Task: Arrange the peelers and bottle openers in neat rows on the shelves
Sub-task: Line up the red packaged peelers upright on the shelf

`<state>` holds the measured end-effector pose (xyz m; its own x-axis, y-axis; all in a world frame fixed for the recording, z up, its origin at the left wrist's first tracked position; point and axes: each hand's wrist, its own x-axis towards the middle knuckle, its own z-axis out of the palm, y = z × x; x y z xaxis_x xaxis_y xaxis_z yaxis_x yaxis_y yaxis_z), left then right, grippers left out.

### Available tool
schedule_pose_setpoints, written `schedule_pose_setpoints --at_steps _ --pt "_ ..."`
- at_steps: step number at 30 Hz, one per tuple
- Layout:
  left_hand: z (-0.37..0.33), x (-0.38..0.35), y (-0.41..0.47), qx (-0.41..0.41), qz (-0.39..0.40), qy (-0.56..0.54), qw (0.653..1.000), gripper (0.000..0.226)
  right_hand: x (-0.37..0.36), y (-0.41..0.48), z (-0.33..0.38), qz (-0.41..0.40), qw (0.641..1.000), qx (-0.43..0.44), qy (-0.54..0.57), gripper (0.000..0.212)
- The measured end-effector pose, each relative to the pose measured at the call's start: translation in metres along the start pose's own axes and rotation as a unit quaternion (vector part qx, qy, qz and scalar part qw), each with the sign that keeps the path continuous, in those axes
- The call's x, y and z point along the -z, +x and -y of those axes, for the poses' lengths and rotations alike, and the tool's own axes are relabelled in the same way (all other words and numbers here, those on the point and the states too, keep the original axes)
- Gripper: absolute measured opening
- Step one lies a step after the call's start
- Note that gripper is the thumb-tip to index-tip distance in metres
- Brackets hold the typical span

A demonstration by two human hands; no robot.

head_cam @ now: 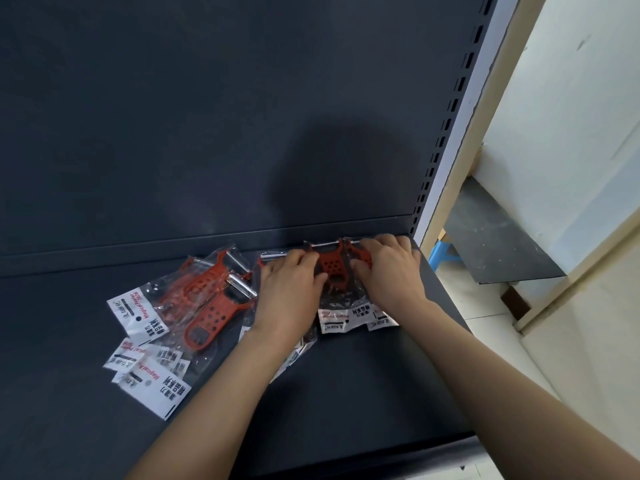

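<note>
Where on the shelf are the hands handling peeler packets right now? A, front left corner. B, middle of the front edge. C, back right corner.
C: the left hand and right hand are on packets against the back wall, beside the right upright.

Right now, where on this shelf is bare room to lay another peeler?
Bare: the shelf left of the loose pile, and its front edge strip. Crowded: the back right corner, where the left hand and right hand rest on packets.

One head-worn camera looks forward and down, close above the dark shelf [52, 323].
</note>
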<state>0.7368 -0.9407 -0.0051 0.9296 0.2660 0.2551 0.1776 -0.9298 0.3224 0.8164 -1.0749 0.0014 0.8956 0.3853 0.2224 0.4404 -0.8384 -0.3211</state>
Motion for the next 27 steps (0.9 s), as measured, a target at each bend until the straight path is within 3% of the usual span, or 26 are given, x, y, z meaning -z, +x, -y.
schedule_pose_setpoints --at_steps 6,11,17,21,27 --pt "0.043 0.023 -0.022 0.07 -0.03 0.075 0.994 0.033 -0.008 -0.008 0.056 0.079 0.987 0.098 0.095 0.039" --pt "0.069 0.037 -0.045 0.103 -0.022 0.101 0.989 0.037 -0.024 -0.017 0.089 0.159 0.983 0.077 0.057 0.054" --pt "0.087 0.048 -0.063 0.101 0.045 0.16 0.981 0.046 -0.028 -0.019 0.114 0.207 0.975 0.071 0.023 0.043" --pt "0.097 0.061 -0.062 0.093 0.097 0.165 0.977 0.045 -0.029 -0.022 0.128 0.192 0.979 0.067 0.034 0.028" --pt "0.096 0.066 -0.071 0.112 0.054 0.113 0.986 0.053 -0.03 -0.026 0.132 0.143 0.985 0.026 0.094 0.031"
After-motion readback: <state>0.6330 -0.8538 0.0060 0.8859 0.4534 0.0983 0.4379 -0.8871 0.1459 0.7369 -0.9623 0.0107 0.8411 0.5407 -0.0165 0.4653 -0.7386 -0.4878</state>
